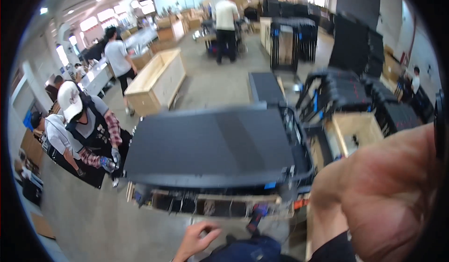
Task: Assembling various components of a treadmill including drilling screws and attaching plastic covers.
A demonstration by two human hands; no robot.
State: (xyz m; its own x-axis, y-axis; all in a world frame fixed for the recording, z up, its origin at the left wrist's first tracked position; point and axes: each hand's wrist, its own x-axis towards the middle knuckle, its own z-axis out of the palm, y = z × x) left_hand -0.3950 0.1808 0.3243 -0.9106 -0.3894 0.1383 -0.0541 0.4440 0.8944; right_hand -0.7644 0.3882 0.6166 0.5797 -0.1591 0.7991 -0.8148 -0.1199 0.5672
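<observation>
A large flat black panel (210, 145) lies on a workbench in front of me. My left hand (199, 240) hangs low on the near side of the bench, fingers loosely curled with a gap to the thumb and nothing visible in them. My right hand (388, 196) is raised very close to the camera and fills the lower right; its fingers do not show. A blue and red cordless drill (256, 216) sits at the bench's near edge, between my left hand and the panel. A black frame (304, 154) runs along the panel's right end.
At the left, a co-worker in a white cap (71, 100) bends beside the panel, a tool in one gloved hand. Behind stands a long wooden crate (156, 82). Stacked black frames (339, 91) and an open wooden box (358, 131) are at the right.
</observation>
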